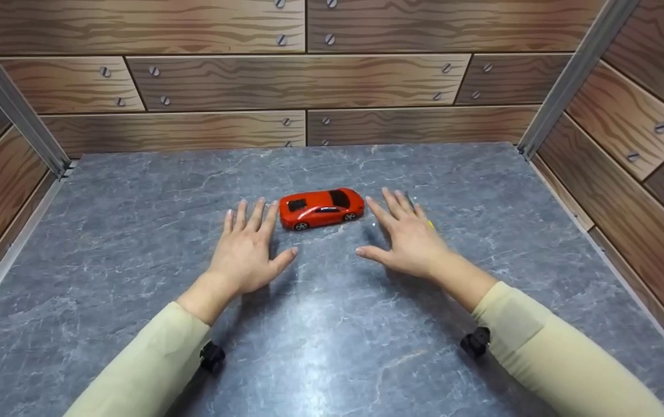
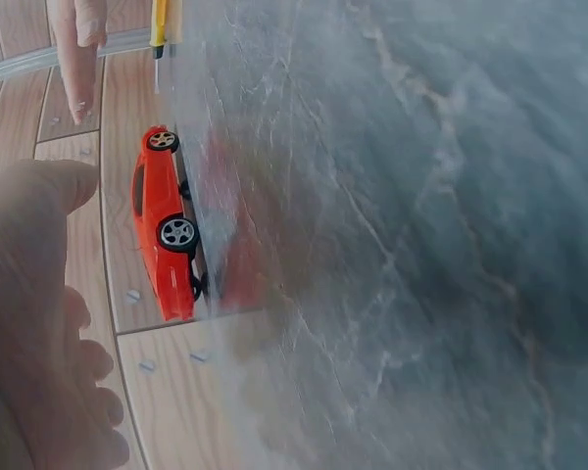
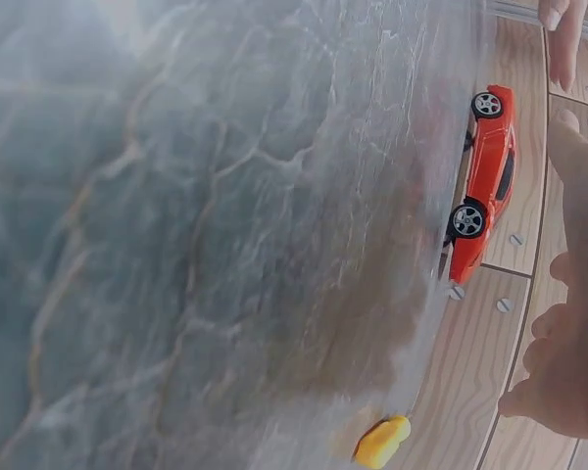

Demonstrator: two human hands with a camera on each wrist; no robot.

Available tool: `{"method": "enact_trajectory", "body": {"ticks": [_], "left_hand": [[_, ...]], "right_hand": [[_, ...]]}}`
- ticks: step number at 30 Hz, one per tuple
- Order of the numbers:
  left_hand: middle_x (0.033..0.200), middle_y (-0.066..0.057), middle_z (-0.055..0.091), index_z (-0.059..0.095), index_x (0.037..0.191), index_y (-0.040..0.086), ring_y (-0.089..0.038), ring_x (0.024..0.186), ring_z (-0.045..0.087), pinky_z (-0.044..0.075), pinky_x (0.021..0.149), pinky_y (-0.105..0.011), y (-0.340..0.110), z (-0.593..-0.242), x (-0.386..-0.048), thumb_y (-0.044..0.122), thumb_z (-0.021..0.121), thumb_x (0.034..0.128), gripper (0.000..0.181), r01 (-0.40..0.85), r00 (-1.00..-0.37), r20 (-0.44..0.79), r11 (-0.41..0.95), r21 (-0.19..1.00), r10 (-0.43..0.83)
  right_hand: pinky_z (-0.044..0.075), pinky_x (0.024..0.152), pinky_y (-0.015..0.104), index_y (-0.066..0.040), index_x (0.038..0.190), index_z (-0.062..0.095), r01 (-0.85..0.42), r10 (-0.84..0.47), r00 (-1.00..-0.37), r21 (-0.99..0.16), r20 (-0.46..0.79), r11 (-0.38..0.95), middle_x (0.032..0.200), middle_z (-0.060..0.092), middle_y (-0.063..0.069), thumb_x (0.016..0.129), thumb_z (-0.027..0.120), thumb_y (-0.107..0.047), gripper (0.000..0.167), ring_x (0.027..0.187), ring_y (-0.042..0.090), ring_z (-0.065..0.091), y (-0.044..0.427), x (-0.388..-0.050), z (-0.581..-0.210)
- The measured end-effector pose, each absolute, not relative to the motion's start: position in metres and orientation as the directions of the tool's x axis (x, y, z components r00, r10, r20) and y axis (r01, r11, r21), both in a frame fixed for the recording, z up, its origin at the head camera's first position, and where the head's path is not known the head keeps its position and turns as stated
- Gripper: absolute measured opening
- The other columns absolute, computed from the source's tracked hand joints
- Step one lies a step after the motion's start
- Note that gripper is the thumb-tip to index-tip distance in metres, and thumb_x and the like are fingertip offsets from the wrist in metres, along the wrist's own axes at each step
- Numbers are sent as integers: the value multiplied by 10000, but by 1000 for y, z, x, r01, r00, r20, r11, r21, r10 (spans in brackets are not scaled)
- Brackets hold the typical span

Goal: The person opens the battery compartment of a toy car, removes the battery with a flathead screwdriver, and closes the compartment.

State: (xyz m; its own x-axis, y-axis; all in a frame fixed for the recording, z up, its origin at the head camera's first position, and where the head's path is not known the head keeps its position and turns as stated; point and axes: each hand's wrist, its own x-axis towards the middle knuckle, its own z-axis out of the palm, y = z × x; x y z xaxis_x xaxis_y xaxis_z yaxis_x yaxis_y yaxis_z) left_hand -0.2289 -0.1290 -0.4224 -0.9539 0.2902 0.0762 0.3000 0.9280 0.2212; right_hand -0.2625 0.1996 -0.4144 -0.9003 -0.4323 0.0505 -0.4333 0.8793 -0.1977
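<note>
Head view: red toy car (image 1: 321,209) on grey table (image 1: 135,260), between left hand (image 1: 248,255) and right hand (image 1: 412,240); both empty, fingers spread apart. Steadiest grip, probably: thumb and fingers across its sides.

Plank-patterned walls (image 1: 297,82), seemingly printed, grey corner posts (image 1: 576,72), veined grey tabletop (image 1: 326,272), pale glare (image 1: 306,359)

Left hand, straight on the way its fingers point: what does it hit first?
Probably the red toy car: the left hand has its index fingertip beside the rear end, and the thumb's path runs toward the near side. Height over the table is unclear; it might pass above.
</note>
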Motion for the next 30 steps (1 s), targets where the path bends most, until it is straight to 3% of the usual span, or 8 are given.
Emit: {"method": "enact_trajectory", "body": {"ticks": [16,30], "left_hand": [[1754,-170,129,178,1707,128,-478,1599,56,26,1291,-624,-136,-420,-251,616,382,1093,810,317,-948,60,912,261,313],[1757,-165,124,167,1711,134,-486,1596,46,17,1296,-602,-132,-429,-266,532,403,1108,759,331,-939,-18,916,226,344]], "right_hand": [[111,1265,684,-242,1717,184,-468,-474,-880,-189,13,863,1777,73,143,937,536,-814,1030,1625,380,51,188,-290,-422],[110,1280,648,-298,1720,136,-464,-488,-872,-241,-46,852,1785,65,109,934,513,-832,1022,1630,340,36,177,-304,-428]]}}
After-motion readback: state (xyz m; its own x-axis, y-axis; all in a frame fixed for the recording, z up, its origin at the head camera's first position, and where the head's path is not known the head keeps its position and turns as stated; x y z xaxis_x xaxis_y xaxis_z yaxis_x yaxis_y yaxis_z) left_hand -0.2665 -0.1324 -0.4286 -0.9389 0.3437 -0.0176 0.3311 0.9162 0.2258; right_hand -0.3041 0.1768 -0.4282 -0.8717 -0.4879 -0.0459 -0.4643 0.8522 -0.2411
